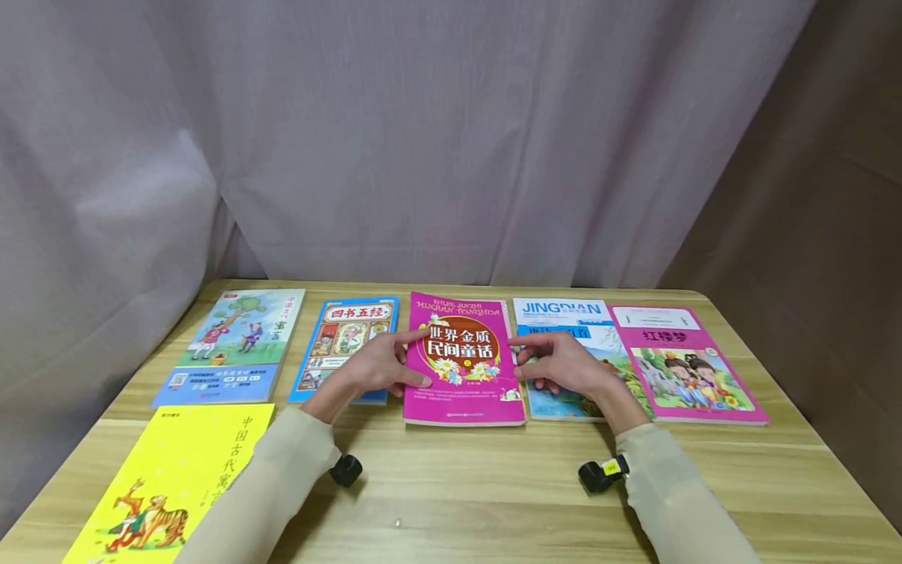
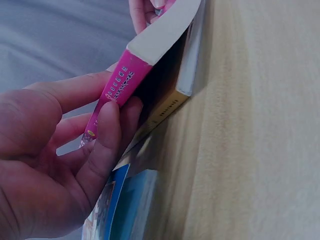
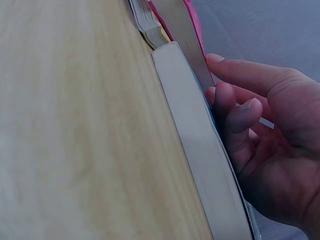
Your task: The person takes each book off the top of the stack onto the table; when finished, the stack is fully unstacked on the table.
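Both hands hold a pink paperback book [image 1: 463, 399] in the middle of the row. My left hand [image 1: 373, 364] grips its spine edge, with fingers over and under it in the left wrist view. At the opposite edge, my right hand [image 1: 564, 364] has its fingertips on the pages' side. Beneath the pink book lies another book with a yellow-brown spine [image 2: 167, 106], mostly hidden from above; a dark gap shows between the two. A blue-bordered book [image 1: 351, 313] is just left of the left hand. Under the right hand lies a blue-and-white book [image 1: 560, 313].
A second pink book [image 1: 665, 345] lies at the far right of the wooden table [image 1: 479, 501]. On the left are a green-and-blue book [image 1: 232, 345] and, nearer, a yellow book [image 1: 162, 470], partly covered by the left sleeve. A grey curtain [image 1: 423, 141] hangs behind.
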A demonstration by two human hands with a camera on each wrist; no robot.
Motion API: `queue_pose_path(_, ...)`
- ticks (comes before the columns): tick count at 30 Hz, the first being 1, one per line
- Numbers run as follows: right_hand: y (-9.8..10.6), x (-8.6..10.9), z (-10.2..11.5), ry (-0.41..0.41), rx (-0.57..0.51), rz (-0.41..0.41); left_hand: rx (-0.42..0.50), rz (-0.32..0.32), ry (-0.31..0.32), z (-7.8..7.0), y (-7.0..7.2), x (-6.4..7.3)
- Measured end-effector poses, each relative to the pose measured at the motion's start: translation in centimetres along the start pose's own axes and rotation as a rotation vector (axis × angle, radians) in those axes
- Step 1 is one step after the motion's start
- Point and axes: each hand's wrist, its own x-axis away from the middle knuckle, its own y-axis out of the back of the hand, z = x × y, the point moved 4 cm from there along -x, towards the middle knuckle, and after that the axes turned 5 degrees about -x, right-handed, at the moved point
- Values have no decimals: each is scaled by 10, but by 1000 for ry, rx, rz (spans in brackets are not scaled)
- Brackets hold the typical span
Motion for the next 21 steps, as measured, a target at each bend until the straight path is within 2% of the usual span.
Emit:
queue_pose_path(3, 0, -1, -1, -20, 6, -10, 21, -8, 4, 0, 3, 5)
queue_pose_path(10, -1, -1, 0, -17, 77, -28, 182, 25, 0, 0, 9, 16)
queue_pose_path(16, -3, -2, 1, -4, 114, -18, 223, 21, -17, -2, 16, 29)
queue_pose_path(21, -6, -3, 3, -7, 158, -23, 267, 8, -58, -2, 25, 43)
